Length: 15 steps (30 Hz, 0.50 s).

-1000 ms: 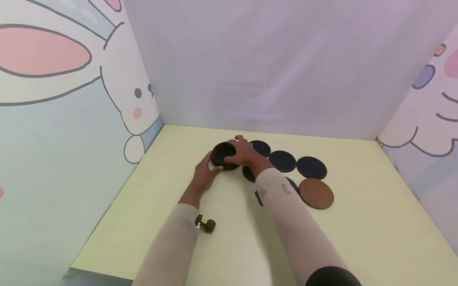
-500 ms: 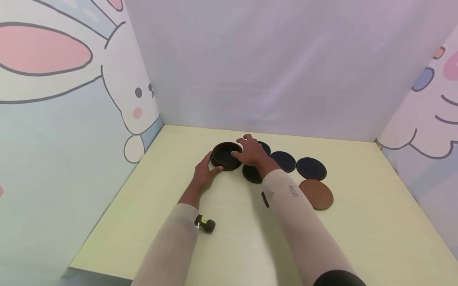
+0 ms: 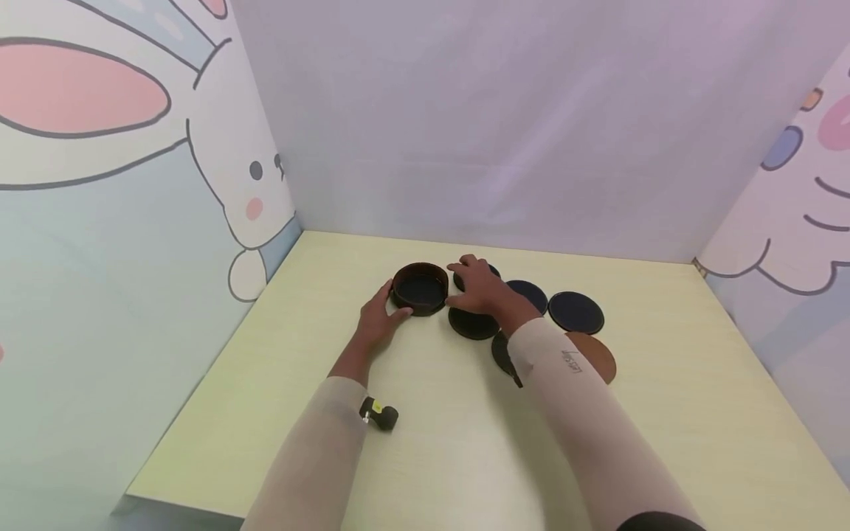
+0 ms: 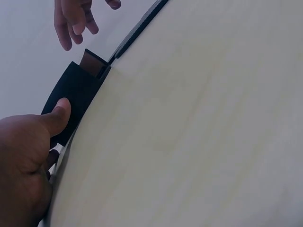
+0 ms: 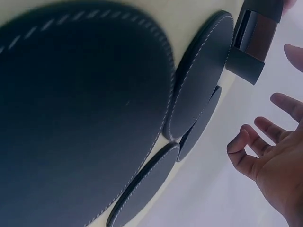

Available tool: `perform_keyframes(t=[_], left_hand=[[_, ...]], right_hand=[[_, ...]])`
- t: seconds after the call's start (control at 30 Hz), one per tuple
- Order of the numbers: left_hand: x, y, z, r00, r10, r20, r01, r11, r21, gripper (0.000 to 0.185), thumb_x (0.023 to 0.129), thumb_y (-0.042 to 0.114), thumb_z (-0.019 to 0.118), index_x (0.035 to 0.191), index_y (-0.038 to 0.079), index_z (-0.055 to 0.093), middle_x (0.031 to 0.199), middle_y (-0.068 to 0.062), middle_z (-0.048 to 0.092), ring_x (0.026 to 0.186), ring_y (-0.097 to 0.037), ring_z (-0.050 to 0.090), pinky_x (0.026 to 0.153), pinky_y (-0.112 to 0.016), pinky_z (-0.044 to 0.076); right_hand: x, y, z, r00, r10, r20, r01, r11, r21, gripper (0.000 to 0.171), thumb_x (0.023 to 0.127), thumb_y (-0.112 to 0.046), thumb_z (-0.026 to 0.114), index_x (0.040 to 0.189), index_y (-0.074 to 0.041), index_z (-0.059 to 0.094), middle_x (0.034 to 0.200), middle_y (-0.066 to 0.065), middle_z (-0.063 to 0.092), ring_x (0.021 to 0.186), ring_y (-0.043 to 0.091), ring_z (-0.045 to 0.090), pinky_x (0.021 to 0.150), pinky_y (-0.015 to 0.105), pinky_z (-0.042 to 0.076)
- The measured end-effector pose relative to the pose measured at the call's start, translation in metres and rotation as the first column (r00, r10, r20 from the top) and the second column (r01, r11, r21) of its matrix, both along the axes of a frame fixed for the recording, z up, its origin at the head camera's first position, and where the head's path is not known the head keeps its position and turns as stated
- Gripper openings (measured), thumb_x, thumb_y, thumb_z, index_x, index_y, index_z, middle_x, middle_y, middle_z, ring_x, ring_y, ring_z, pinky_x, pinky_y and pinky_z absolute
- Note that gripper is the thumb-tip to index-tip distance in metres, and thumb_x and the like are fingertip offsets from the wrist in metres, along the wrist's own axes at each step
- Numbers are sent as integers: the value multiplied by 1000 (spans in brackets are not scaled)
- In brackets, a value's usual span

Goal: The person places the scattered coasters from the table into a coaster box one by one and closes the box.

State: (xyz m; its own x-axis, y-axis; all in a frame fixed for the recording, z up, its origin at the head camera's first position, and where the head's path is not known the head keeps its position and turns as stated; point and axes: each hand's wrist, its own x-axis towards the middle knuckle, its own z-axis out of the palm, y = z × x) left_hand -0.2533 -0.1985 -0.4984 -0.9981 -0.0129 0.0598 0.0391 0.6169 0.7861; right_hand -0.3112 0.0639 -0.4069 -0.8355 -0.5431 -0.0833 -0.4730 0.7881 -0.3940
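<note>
A round dark coaster holder (image 3: 426, 310) with a brown inner wall sits upright at the back of the table. My left hand (image 3: 377, 321) grips its left side, thumb against the outer wall (image 4: 75, 90). A notch in that wall faces my right hand (image 5: 279, 161) in the right wrist view. My right hand, fingers spread and slightly bent, hovers just right of the holder with nothing in it. Below it lie black round coasters, among them a near one (image 3: 473, 324) and a far one (image 3: 479, 271) partly hidden by the hand.
Further right lie more black coasters, such as one (image 3: 576, 313) with pale stitching round its edge, and a brown coaster (image 3: 594, 357) partly behind my right sleeve. A plain wall (image 3: 498, 147) closes off the back of the pale table (image 3: 412, 457); cartoon-printed walls stand at both sides.
My right hand has drawn out from over the holder and moved right, above the black coasters. My left hand and the holder have stayed in place.
</note>
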Motion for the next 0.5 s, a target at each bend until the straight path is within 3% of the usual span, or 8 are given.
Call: perform_keyframes(t=[0.23, 0.5], left_hand=[[1, 1, 3, 1000, -4, -27, 4, 1000, -1, 93, 105, 44, 73, 174, 6, 24, 178, -20, 33, 168, -41, 29, 139, -58, 24], [4, 1, 3, 999, -9, -34, 10, 1000, 16, 94, 104, 44, 73, 174, 5, 24, 178, -20, 33, 168, -42, 28, 138, -59, 24]], right_hand=[[6, 14, 0, 996, 64, 63, -68, 995, 70, 85, 101, -42, 75, 170, -11, 38, 179, 25, 21, 166, 55, 17, 124, 75, 37], [13, 24, -7, 991, 82, 109, -94, 990, 103, 95, 96, -45, 82, 172, -12, 35, 178, 25, 23, 164, 53, 24, 125, 72, 39]])
